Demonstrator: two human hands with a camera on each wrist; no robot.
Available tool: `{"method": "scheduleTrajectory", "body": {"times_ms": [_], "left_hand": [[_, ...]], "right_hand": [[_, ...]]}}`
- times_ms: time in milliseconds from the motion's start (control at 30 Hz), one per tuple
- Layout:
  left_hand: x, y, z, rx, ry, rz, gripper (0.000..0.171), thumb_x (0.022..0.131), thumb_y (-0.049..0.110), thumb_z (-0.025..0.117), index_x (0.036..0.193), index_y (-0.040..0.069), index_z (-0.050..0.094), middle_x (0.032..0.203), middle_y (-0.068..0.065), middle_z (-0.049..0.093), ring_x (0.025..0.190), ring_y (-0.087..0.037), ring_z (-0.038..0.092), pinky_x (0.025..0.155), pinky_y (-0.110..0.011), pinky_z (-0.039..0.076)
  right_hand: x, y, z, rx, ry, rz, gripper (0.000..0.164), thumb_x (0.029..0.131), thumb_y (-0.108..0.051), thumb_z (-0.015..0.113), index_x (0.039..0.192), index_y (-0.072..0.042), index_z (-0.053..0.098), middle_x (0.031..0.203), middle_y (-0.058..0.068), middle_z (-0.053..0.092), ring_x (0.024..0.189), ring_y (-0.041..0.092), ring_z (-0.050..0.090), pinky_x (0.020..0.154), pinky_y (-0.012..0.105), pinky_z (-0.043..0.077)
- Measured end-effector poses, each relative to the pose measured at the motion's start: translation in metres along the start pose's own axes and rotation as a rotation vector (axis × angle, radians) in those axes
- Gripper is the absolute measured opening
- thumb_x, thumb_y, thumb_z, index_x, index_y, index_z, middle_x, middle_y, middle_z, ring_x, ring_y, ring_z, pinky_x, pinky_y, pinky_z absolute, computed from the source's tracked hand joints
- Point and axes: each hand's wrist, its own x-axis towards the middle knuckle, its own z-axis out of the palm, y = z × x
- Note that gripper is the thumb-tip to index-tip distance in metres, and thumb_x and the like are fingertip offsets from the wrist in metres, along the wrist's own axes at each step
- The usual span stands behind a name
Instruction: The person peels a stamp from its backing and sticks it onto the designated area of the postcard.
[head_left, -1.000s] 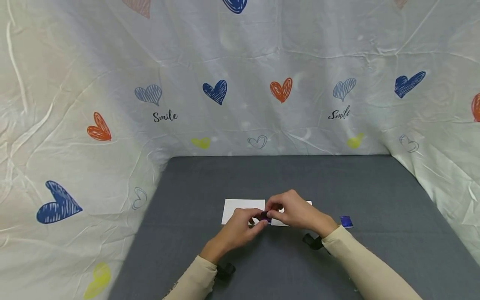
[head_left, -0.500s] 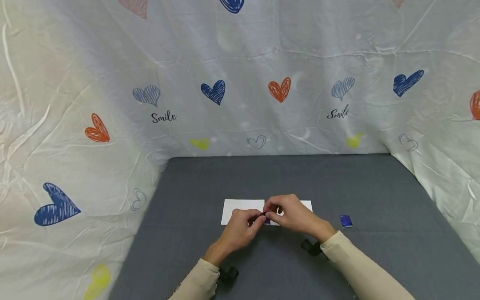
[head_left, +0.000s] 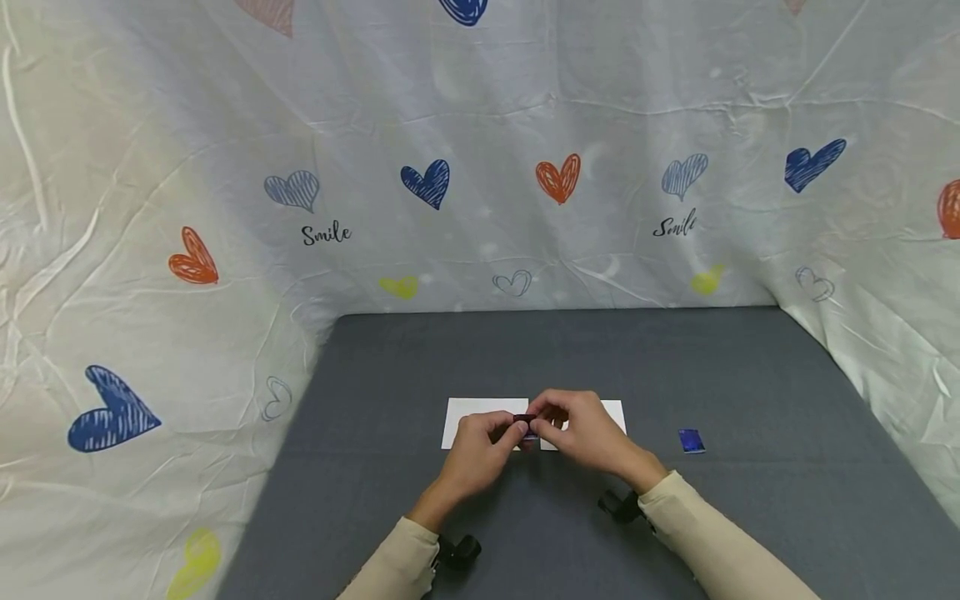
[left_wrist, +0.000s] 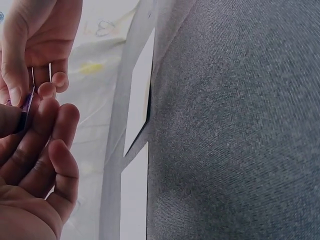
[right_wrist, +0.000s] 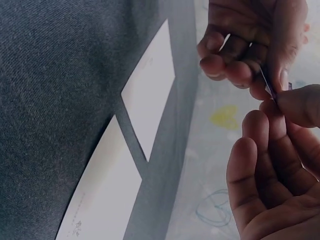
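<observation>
My left hand (head_left: 480, 450) and right hand (head_left: 588, 429) meet fingertip to fingertip over the white cards, in the middle of the table. Between them they pinch a small, thin, dark purple piece (head_left: 527, 427), each with thumb and forefinger. The left wrist view shows this piece (left_wrist: 25, 112) edge-on, with both thumbs on its near side. From the right wrist it appears as a thin dark edge (right_wrist: 269, 82) between the two hands' fingertips. Fingers cover much of it. The other fingers of both hands are loosely bent beneath.
Two white cards lie side by side, a left card (head_left: 468, 410) and a right card (head_left: 615, 412), partly behind the hands. A small blue square (head_left: 692, 441) lies right of them on the grey tabletop (head_left: 585, 358). A heart-printed white curtain (head_left: 480, 125) hangs behind and beside the table.
Both hands have shifted slightly left, still pinching the purple piece. It was nearly covered half a second ago and now shows more of its face. The cards and blue square stay in place.
</observation>
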Motion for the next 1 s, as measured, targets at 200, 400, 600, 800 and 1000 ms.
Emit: {"method": "scheduleTrajectory", "body": {"times_ms": [200,400,600,800,1000], "left_hand": [[0.0008,0.0002,0.0017,-0.011,0.009,-0.03,0.014,0.106,0.009,0.069,0.101,0.006,0.082,0.089,-0.006,0.082,0.082,-0.02,0.078,0.072,-0.022,0.055],[0.0017,-0.0017,0.0051,0.032,0.136,-0.066,0.005,0.098,0.011,0.079,0.102,0.008,0.076,0.093,-0.005,0.08,0.084,-0.015,0.077,0.077,-0.023,0.061],[0.001,-0.0017,0.0064,0.064,0.222,-0.091,0.012,0.094,0.013,0.081,0.09,0.009,0.07,0.084,-0.004,0.075,0.078,-0.011,0.072,0.075,-0.023,0.059],[0.0017,-0.0008,0.0079,0.019,0.195,-0.078,0.008,0.097,0.007,0.075,0.089,0.007,0.075,0.083,-0.004,0.077,0.074,-0.009,0.071,0.071,-0.019,0.057],[0.002,0.0012,0.0083,-0.021,0.156,-0.073,0.011,0.101,0.007,0.071,0.093,0.005,0.078,0.082,-0.006,0.079,0.074,-0.018,0.074,0.069,-0.02,0.055]], "right_hand": [[-0.0011,0.0008,0.0026,0.009,0.019,-0.003,0.012,0.1,-0.008,0.075,0.106,-0.018,0.079,0.093,-0.009,0.077,0.079,0.002,0.067,0.071,0.027,0.057],[-0.0018,0.0037,0.0073,-0.012,0.032,-0.03,0.014,0.098,-0.005,0.076,0.105,-0.017,0.079,0.093,-0.008,0.077,0.078,0.0,0.067,0.07,0.028,0.058],[-0.0017,0.0017,0.0088,-0.019,0.038,-0.027,0.016,0.097,-0.004,0.076,0.107,-0.016,0.081,0.094,-0.006,0.079,0.077,0.0,0.067,0.069,0.026,0.058],[-0.0016,0.0012,0.0087,-0.026,0.048,-0.034,0.019,0.098,-0.004,0.074,0.11,-0.016,0.083,0.098,-0.004,0.081,0.075,-0.001,0.066,0.07,0.025,0.059],[-0.0005,0.0015,0.0082,-0.039,0.073,-0.064,0.018,0.098,-0.005,0.077,0.109,-0.016,0.085,0.099,-0.005,0.082,0.074,-0.001,0.066,0.069,0.025,0.059]]}}
